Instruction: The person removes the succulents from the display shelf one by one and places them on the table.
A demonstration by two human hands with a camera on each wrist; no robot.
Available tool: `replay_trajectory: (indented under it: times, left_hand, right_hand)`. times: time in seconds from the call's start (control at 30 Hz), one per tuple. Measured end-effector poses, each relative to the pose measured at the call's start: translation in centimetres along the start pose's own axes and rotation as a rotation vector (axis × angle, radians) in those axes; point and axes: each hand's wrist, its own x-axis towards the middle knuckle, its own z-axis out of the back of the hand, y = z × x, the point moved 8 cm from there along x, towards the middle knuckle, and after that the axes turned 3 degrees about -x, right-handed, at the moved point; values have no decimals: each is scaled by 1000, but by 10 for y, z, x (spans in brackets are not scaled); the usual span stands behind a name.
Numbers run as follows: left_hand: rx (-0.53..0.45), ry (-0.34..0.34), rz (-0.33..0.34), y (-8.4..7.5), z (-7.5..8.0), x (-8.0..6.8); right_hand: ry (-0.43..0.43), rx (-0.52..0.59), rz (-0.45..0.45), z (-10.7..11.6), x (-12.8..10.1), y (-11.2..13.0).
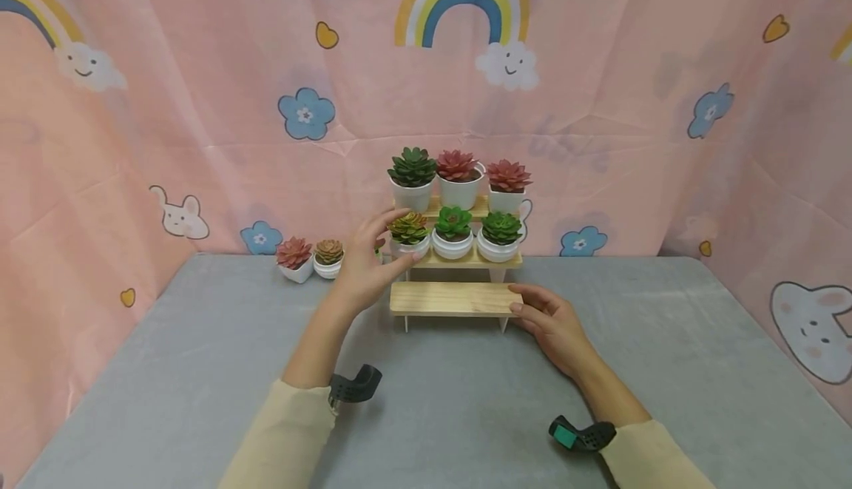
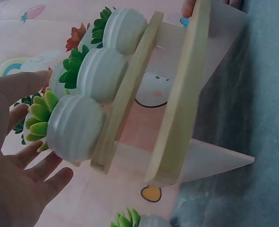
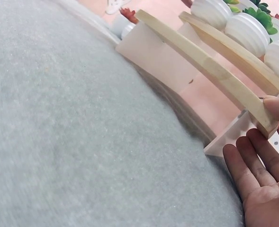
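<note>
A three-tier wooden plant stand [image 1: 452,299] with pale side supports stands near the table's back. My left hand [image 1: 364,263] is beside the middle tier's left end, its fingers spread about a yellow-green potted succulent [image 2: 75,127]; whether they touch the pot is unclear. My right hand [image 1: 552,326] grips the lowest tier's right end, thumb on the board and other fingers below it in the right wrist view. On the middle tier are also two green succulents [image 1: 453,223] in round white pots. A dark green succulent [image 1: 412,169] and two red ones [image 1: 458,167] fill the top tier.
On the table's back left stand a pink potted succulent [image 1: 295,258] and an orange-brown one [image 1: 329,258]. Another green plant is partly hidden behind my left hand. A pink patterned curtain [image 1: 200,104] hangs behind the grey-covered table [image 1: 459,407].
</note>
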Motion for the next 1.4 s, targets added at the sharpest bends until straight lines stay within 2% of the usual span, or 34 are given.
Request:
replay_trajectory:
  times: [0.23, 0.43, 0.83, 1.1, 1.27, 1.4]
  left_hand:
    - [-66, -31, 66, 8, -12, 7]
    - [-77, -63, 72, 12, -17, 7]
    - [13, -142, 55, 14, -15, 5]
    - [61, -133, 44, 12, -13, 3]
    - [52, -117, 75, 12, -8, 1]
    - [82, -91, 90, 12, -5, 0]
  right_hand:
    - [-23, -11, -2, 4, -1, 2]
    - [-22, -7, -6, 3, -1, 0]
    - [-19, -22, -16, -1, -1, 2]
    - [-15, -23, -15, -2, 0, 2]
    - [-9, -13, -12, -2, 0, 1]
    - [-9, -8, -8, -2, 0, 1]
